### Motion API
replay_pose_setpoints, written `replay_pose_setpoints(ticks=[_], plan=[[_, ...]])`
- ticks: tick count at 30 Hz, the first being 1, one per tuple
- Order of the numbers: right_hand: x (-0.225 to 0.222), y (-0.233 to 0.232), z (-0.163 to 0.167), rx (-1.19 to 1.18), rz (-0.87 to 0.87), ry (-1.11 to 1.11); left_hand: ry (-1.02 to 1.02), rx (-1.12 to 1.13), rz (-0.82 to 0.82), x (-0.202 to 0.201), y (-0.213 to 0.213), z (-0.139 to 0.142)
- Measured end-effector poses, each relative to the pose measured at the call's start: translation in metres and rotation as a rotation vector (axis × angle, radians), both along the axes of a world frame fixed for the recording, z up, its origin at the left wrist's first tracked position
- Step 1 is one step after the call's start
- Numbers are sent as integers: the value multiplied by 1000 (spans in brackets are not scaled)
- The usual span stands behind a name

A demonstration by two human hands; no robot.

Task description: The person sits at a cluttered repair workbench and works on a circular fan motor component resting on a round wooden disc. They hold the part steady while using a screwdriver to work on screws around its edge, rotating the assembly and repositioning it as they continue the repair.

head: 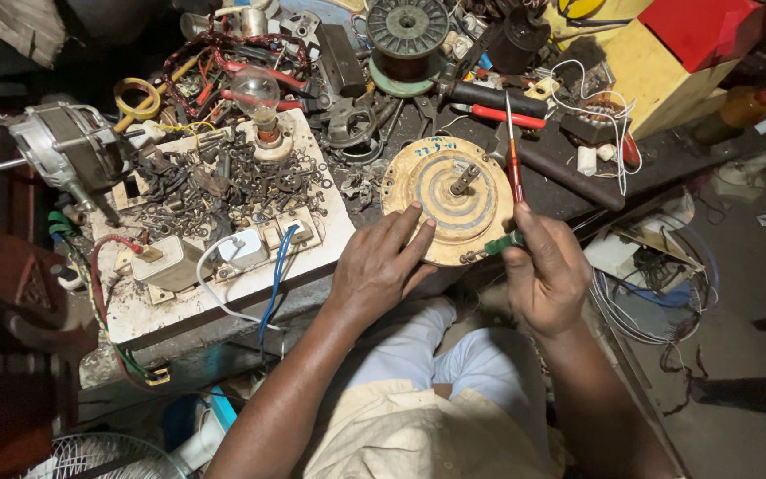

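A round, brass-coloured motor housing [445, 191] with a short shaft at its centre lies on the cluttered bench. My left hand [374, 270] rests on its near left rim, fingers spread over the edge. My right hand [547, 270] sits at the housing's right side and grips a thin red-handled tool [512, 155] that stands nearly upright past the rim. A small green piece [500, 242] shows at my right fingers, against the housing's lower right edge.
A white board [308, 262] left of the housing carries several loose screws, a glass bulb [256, 93] and switches. A grey motor [68, 146] sits far left. Behind lie a wire spool [405, 35], red-handled pliers [498, 113] and a yellow box [658, 75]. Tangled wires [649, 293] hang at right.
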State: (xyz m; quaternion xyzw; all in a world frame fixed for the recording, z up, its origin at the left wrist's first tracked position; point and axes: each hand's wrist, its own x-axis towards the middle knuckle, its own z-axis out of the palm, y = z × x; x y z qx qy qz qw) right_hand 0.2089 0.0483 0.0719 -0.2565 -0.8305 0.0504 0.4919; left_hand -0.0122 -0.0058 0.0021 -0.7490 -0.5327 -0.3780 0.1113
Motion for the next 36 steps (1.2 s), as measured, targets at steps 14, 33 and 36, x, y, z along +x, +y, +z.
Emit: replay_pose_setpoints(ticks=[14,33,36], plan=[[-10,-4,6,-4,63,42,1,-11,16,-2,-1,3],[-6,-3,-2,-53,-55,32,11,-29,25,-1,-1,0],[-7,-4,0,-17,10,44,14,-46,28,-1,-1,1]])
